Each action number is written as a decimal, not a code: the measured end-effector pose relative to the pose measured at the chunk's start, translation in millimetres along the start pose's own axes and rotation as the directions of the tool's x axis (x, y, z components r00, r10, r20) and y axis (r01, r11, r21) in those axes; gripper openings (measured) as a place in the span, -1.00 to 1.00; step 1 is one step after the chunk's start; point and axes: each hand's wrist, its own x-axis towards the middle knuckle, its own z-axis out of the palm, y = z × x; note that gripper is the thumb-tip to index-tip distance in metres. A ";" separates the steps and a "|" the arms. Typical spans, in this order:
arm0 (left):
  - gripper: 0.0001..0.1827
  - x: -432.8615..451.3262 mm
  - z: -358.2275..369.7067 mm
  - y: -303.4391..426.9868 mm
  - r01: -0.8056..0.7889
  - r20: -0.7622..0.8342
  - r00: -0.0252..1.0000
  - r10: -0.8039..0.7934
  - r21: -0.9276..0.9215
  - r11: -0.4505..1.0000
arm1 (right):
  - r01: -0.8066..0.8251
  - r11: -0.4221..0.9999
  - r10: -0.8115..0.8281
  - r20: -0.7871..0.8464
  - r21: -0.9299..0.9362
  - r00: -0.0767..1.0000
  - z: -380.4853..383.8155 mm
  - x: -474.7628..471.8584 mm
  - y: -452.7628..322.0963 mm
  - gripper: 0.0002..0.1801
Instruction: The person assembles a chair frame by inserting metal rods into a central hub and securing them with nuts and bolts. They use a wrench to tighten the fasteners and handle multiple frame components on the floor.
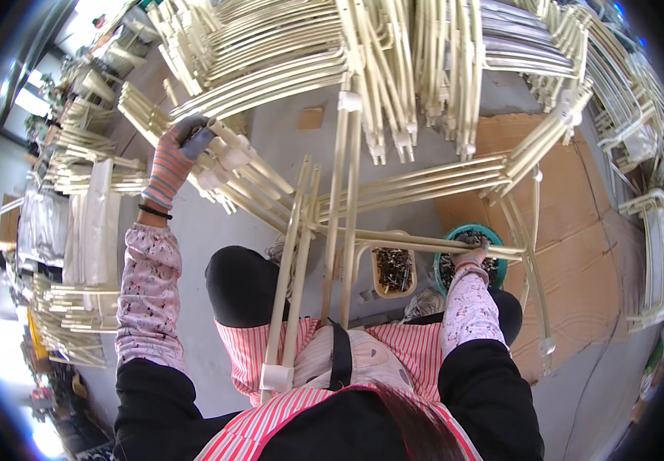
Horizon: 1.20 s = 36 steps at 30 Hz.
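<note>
My left hand (175, 155), in a striped glove with grey fingertips, grips the end of a cream metal tube at a bundle of tubes with white plastic fittings (234, 154). My right hand (470, 249) is closed around a pair of cream metal tubes (412, 241) that run sideways before me. Upright tubes of the same kind cross between my arms; two lean against my lap, with a white plastic fitting (277, 377) near their lower ends. Below my right hand stands a teal basin (502, 271) of small dark and metallic parts, partly hidden by the hand and sleeve.
A pale plastic tub (378, 282) of small metal parts sits on the grey floor near my knees. Flattened cardboard (585, 230) lies at the right. Stacks of cream tube frames (274, 52) stand ahead, with more at both sides. A small cardboard piece (310, 118) lies on the floor.
</note>
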 end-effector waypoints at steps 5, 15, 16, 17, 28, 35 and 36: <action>-0.79 -1.4 1.6 8.2 0.057 0.016 0.998 -0.056 -0.067 0.996 | -0.031 0.987 0.004 -0.170 -0.157 0.985 -21.3 19.6 3.1 -0.62; -0.78 -4.0 1.5 9.1 0.051 0.015 0.999 -0.051 -0.029 0.998 | -0.099 -0.533 -0.458 0.188 -0.840 0.869 20.8 -25.8 3.0 -0.50; -0.78 -4.3 1.5 9.0 0.046 0.016 0.999 -0.045 -0.026 0.999 | -0.084 -0.644 -0.473 0.310 -0.760 0.825 33.4 -41.0 8.2 -0.54; -0.78 -4.2 1.3 8.8 0.036 0.018 0.999 -0.036 -0.025 0.999 | -0.067 -0.636 -0.546 0.386 -0.769 0.744 49.0 -54.5 20.3 -0.59; -0.77 -2.2 0.6 3.1 -0.031 -0.012 0.999 0.033 0.133 0.991 | 0.650 -0.071 0.544 0.517 -0.757 0.661 179.5 -135.4 213.9 -0.34; -0.81 4.4 -1.4 -7.6 -0.041 0.024 0.999 0.042 -0.047 0.998 | 0.407 0.612 0.326 0.685 -0.678 0.652 164.9 -231.6 157.6 -0.67; -0.81 5.6 -0.9 -9.1 -0.034 0.005 0.999 0.034 -0.027 0.999 | 0.428 0.653 0.285 0.726 -0.625 0.626 164.8 -243.9 147.4 -0.66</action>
